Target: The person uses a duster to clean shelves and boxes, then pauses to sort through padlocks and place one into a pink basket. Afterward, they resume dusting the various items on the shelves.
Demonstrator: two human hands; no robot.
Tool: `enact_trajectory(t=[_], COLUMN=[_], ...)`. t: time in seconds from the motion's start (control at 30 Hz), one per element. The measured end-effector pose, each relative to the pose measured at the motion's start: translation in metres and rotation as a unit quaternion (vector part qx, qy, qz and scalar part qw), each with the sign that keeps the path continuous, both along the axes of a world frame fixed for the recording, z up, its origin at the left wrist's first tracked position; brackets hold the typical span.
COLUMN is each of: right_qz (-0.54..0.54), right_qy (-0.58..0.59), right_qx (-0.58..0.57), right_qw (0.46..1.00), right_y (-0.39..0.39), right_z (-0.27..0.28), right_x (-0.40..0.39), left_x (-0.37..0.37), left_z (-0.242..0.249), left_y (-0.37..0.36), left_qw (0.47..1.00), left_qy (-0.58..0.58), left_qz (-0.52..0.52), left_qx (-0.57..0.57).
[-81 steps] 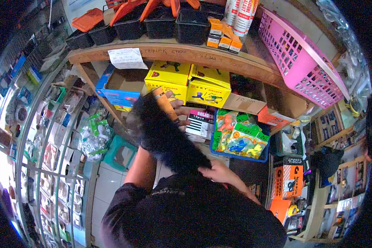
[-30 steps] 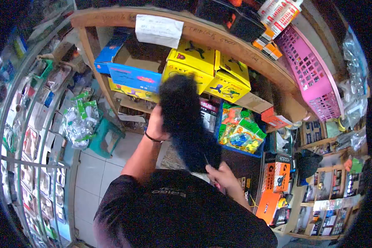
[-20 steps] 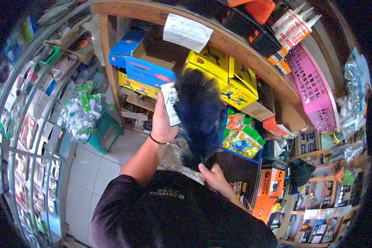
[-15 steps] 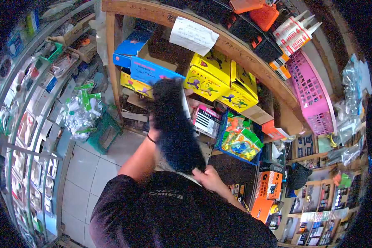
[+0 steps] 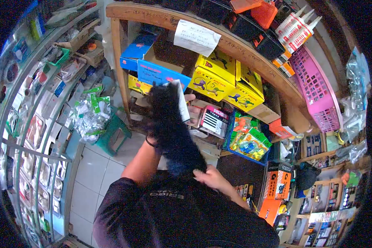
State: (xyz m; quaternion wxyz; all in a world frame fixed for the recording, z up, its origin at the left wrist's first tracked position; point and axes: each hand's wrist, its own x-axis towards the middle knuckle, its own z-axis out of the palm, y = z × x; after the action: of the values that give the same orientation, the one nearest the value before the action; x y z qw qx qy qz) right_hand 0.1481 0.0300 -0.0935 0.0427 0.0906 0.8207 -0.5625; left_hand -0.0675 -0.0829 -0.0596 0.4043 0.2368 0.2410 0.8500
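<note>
A long, black, fluffy duster [image 5: 175,136] lies across the middle of the view, with its shaggy pile facing up. My right hand [image 5: 208,177] is closed around its lower end, near my shirt. Behind the duster's upper part is a white flat piece [image 5: 182,101], mostly covered, so its kind cannot be made out. The fingertips of my left hand [image 5: 191,108] curl around the right edge of this white piece. The duster hides the palm, and a dark band circles the wrist.
A wooden shelf [image 5: 161,18] holds a blue box [image 5: 161,74], yellow boxes [image 5: 213,80] and a blue basket [image 5: 268,159] of colourful packets. A pink basket [image 5: 314,89] sits above right. On the left are a glass display case [image 5: 35,151] and a green stool [image 5: 115,134] with plastic packs [image 5: 91,115].
The surroundings have shifted slightly right as my head turned. Left fingertips now show beside the white piece. The duster, blurred before, lies over it with its fluff clearer.
</note>
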Motion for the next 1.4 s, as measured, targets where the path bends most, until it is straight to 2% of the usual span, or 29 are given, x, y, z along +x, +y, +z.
enact_trajectory(t=[0.07, 0.1, 0.13, 0.2, 0.23, 0.33, 0.37, 0.4, 0.47, 0.5, 0.53, 0.6, 0.63, 0.67, 0.73, 0.8, 0.87, 0.9, 0.93, 1.0, 1.03, 1.07, 1.13, 1.17, 1.2, 1.27, 1.33, 1.37, 1.4], right_qz=[-0.098, -0.100, -0.099, -0.004, -0.019, -0.117, -0.167, -0.167, -0.084, -0.059, -0.065, -0.115, -0.156, -0.192, -0.099, -0.078, -0.060, -0.088, -0.120, -0.093, -0.031, 0.035, -0.058, -0.069, -0.080, -0.045, 0.068, 0.070, 0.074], right_qy=[-0.144, -0.160, -0.161, -0.152, -0.106, -0.141, -0.160, -0.162, -0.130, -0.025, -0.028, -0.140, -0.182, -0.181, -0.113, -0.076, -0.040, -0.103, -0.165, -0.126, -0.109, -0.091, -0.134, -0.132, -0.131, -0.139, -0.063, -0.096, -0.093], right_qx=[-0.142, -0.119, -0.119, -0.021, -0.033, -0.075, -0.098, -0.099, -0.028, -0.003, -0.004, -0.030, -0.056, -0.105, -0.045, -0.045, -0.043, -0.091, -0.141, -0.118, -0.074, -0.027, -0.080, -0.081, -0.085, -0.081, 0.033, -0.075, -0.075], right_qw=[0.974, 0.975, 0.975, 0.988, 0.994, 0.980, 0.968, 0.967, 0.988, 0.998, 0.998, 0.983, 0.969, 0.959, 0.988, 0.993, 0.996, 0.987, 0.969, 0.981, 0.991, 0.995, 0.986, 0.985, 0.984, 0.986, 0.995, 0.990, 0.990], right_y=[0.001, 0.006, 0.008, 0.008, 0.005, 0.012, 0.012, 0.010, 0.002, -0.008, -0.007, 0.001, 0.003, 0.001, 0.008, 0.014, 0.024, 0.031, 0.038, 0.043, 0.048, 0.054, 0.065, 0.072, 0.077, 0.083, 0.095, 0.105, 0.112], right_z=[0.020, 0.012, 0.007, 0.003, -0.007, 0.001, 0.003, 0.000, -0.007, -0.004, 0.001, 0.009, 0.014, 0.024, 0.005, -0.007, -0.009, -0.005, 0.001, 0.010, 0.011, 0.012, 0.027, 0.021, 0.019, 0.023, 0.021, 0.012, 0.004], right_x=[-0.004, -0.003, 0.000, 0.004, 0.005, 0.004, 0.004, 0.006, 0.011, 0.008, 0.009, 0.012, 0.008, 0.008, 0.017, 0.020, 0.020, 0.017, 0.016, 0.018, 0.021, 0.022, 0.019, 0.021, 0.022, 0.028, 0.032, 0.034, 0.032], left_x=[0.025, 0.026, 0.026, 0.024, 0.024, 0.026, 0.019, 0.022, 0.022, 0.014, 0.000, 0.019, 0.023, 0.018, 0.026, 0.017, 0.028, 0.033, 0.031, 0.043, 0.033, 0.039, 0.050, 0.059, 0.060, 0.068, 0.079, 0.084, 0.087], left_z=[0.048, 0.048, 0.045, 0.041, 0.043, 0.049, 0.023, 0.028, 0.031, 0.014, 0.007, 0.012, 0.034, 0.005, 0.033, 0.018, 0.024, 0.037, 0.028, 0.032, -0.018, -0.013, 0.008, 0.043, 0.041, 0.043, 0.040, 0.037, 0.036], left_y=[-0.008, -0.004, -0.003, -0.001, 0.001, -0.002, 0.007, 0.012, 0.020, 0.015, 0.019, 0.015, 0.018, 0.026, 0.028, 0.033, 0.028, 0.033, 0.044, 0.048, 0.053, 0.057, 0.058, 0.066, 0.070, 0.079, 0.084, 0.086, 0.088], left_qw=[0.960, 0.948, 0.948, 0.962, 0.962, 0.967, 0.947, 0.965, 0.969, 0.977, 0.992, 0.968, 0.959, 0.968, 0.970, 0.953, 0.970, 0.966, 0.966, 0.974, 0.981, 0.982, 0.980, 0.966, 0.957, 0.978, 0.977, 0.974, 0.967], left_qy=[-0.201, -0.249, -0.250, -0.089, -0.087, -0.235, -0.227, -0.198, -0.153, -0.090, -0.045, -0.131, -0.253, -0.197, -0.207, -0.130, -0.096, -0.237, -0.200, -0.160, -0.070, -0.066, -0.108, -0.221, -0.247, -0.163, -0.144, -0.127, -0.113], left_qz=[0.034, 0.063, 0.063, -0.007, -0.009, 0.067, 0.112, 0.133, 0.189, -0.058, -0.052, -0.037, 0.101, 0.149, 0.111, -0.106, -0.069, 0.066, 0.162, 0.101, -0.033, -0.038, -0.013, 0.124, 0.153, 0.103, 0.091, 0.080, 0.069], left_qx=[0.194, 0.190, 0.189, 0.259, 0.260, 0.067, 0.197, 0.107, 0.040, 0.182, 0.101, 0.211, 0.078, 0.046, 0.060, 0.251, 0.214, 0.082, 0.036, 0.122, 0.179, 0.175, 0.169, 0.042, -0.022, 0.082, 0.124, 0.172, 0.218])
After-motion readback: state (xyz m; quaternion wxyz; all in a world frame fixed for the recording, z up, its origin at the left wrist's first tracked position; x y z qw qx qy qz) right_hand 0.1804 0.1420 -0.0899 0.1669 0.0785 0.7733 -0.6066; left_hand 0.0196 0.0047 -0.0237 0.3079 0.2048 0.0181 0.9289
